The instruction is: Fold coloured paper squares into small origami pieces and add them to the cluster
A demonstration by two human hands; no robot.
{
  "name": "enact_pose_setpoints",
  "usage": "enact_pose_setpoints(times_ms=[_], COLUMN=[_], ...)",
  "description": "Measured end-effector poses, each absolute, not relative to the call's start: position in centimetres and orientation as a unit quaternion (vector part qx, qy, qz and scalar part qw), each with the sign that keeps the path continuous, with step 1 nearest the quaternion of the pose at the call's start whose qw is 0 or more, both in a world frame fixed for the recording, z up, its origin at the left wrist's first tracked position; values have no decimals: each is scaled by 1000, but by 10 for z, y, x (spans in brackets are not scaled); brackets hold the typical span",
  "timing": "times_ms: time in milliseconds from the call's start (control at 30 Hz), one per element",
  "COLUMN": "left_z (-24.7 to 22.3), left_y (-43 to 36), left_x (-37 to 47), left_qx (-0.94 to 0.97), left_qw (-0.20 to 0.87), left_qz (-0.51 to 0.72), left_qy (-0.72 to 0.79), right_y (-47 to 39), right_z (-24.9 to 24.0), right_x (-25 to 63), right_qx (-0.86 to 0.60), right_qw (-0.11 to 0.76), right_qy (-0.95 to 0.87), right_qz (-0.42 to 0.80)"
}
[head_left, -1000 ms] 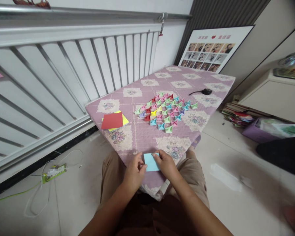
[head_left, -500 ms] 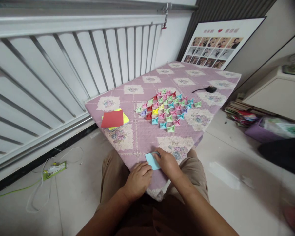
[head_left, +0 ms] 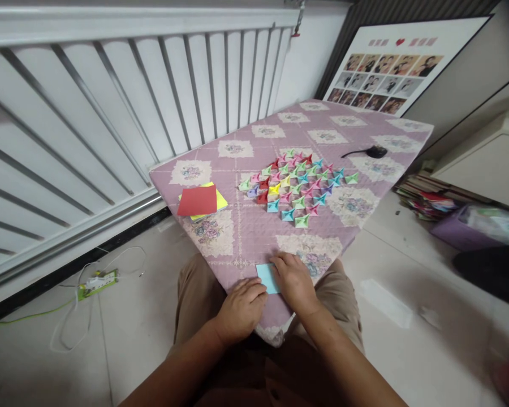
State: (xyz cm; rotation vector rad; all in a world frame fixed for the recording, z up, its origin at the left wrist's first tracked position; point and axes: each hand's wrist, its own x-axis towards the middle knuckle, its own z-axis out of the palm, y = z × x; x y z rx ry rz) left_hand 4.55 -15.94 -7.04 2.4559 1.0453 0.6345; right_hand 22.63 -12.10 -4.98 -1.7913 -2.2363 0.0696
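Note:
A light blue paper square (head_left: 268, 278) lies at the near corner of the table, partly covered by my hands. My left hand (head_left: 242, 310) rests at its lower left edge, fingers close together and holding that corner. Over the right part of the paper lies my right hand (head_left: 294, 282), its fingers bent and pressed onto it; the thumb is mostly hidden. Beyond my hands, many small folded paper pieces (head_left: 297, 189) in green, pink, red, blue, yellow and purple sit in slanting rows. To the left is a stack of paper with a red sheet (head_left: 198, 200) above yellow ones (head_left: 221, 202).
A purple flowered cloth (head_left: 254, 240) covers the table. Toward the back right lies a small black object with a cord (head_left: 376, 151). A white radiator (head_left: 110, 107) runs along the left, and a photo board (head_left: 390, 68) leans behind. A power strip (head_left: 98, 284) is on the floor.
My right hand has gone from grasping the paper's right edge to pressing flatter on it, and less of the blue shows. The view has shifted slightly.

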Motion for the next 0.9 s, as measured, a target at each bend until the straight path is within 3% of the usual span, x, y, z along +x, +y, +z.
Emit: enact_pose_setpoints(times_ms=[500, 900], left_z=[-74, -81], left_y=[-155, -156], left_x=[44, 41], left_qx=[891, 894], left_qw=[129, 131], left_qz=[249, 250], left_qy=[358, 347], right_y=[-116, -109], right_z=[-50, -48], right_x=[220, 212], right_qx=[-565, -622], right_qw=[210, 173], right_qy=[-796, -760], right_qz=[54, 77])
